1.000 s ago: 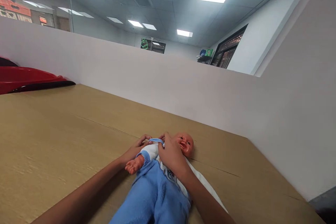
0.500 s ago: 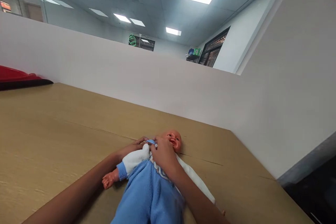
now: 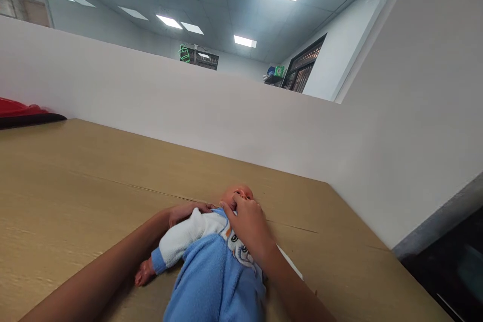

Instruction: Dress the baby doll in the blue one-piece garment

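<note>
A baby doll (image 3: 215, 271) lies on its back on the tabletop, dressed in a blue and white fleece outfit with an animal face on the chest. My left hand (image 3: 190, 210) is at the doll's shoulder, its fingertips at the blue collar (image 3: 219, 212); the white sleeve hides part of it. Over the doll's upper chest and chin lies my right hand (image 3: 247, 221), fingers curled and thumb by the collar. It covers the lower part of the doll's head (image 3: 230, 194). What the right fingertips pinch is hidden.
The brown tabletop (image 3: 113, 161) has a seam across it and meets a white partition (image 3: 188, 105) at the back. A red object with a black edge (image 3: 30, 116) sits at the far left. A dark area (image 3: 453, 261) lies beyond the right edge.
The doll's head and upper body have shifted slightly left and turned. My right hand has moved slightly right, with more of the chest design showing. My left hand is lower, beside the shoulder.
</note>
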Tool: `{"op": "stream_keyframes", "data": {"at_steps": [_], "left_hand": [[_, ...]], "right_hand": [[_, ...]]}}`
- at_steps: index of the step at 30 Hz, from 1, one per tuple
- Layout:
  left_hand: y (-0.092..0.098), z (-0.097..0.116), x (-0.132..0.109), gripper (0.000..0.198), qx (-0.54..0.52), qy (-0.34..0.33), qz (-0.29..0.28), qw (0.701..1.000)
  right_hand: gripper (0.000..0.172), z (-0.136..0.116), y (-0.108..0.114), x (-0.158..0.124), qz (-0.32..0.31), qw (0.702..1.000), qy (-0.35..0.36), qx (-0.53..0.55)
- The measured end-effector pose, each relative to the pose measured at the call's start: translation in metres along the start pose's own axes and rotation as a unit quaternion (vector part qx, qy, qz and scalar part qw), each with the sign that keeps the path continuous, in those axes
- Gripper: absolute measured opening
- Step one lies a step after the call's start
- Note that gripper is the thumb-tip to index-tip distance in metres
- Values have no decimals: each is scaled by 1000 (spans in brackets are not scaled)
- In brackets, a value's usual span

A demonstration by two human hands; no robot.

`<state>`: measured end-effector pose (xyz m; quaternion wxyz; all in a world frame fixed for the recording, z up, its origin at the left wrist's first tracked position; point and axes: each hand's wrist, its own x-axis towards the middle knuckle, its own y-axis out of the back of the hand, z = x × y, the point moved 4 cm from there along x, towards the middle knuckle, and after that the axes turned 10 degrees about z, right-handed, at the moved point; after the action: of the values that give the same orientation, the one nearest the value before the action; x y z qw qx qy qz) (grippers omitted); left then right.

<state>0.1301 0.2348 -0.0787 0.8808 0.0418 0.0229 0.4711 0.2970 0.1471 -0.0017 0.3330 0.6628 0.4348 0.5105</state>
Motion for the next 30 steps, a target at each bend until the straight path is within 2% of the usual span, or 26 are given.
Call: {"op": "stream_keyframes", "data": {"at_steps": [3, 6, 12, 15, 18, 21, 23, 26, 30], "left_hand": [[-3, 2, -7, 38, -36, 34, -82, 995], [4, 5, -15, 42, -33, 43, -85, 995], [17, 20, -39, 68, 68, 23, -98, 993], [25, 23, -51, 75, 154, 19, -88, 984], [37, 22, -57, 70, 247, 31, -70, 966], [48, 24, -60, 60, 298, 40, -80, 950], [53, 27, -60, 57, 316, 42, -95, 943], [54, 29, -59, 58, 344, 50, -107, 932], [55, 26, -56, 67, 383, 66, -99, 916]], "right_hand": [[38, 10, 1, -6, 3, 1000, -7, 16], [43, 16, 0, -9, 8, 999, -23, 40], [42, 18, -4, -18, -12, 992, -50, 116], [37, 34, 1, -33, -42, 985, -57, 159], [37, 60, 3, -49, -96, 972, -62, 207], [40, 82, 0, -61, -164, 942, -75, 285], [40, 89, -2, -64, -185, 921, -81, 332], [41, 91, -4, -69, -184, 909, -82, 366], [40, 93, 8, -80, -133, 919, -78, 363]]}}
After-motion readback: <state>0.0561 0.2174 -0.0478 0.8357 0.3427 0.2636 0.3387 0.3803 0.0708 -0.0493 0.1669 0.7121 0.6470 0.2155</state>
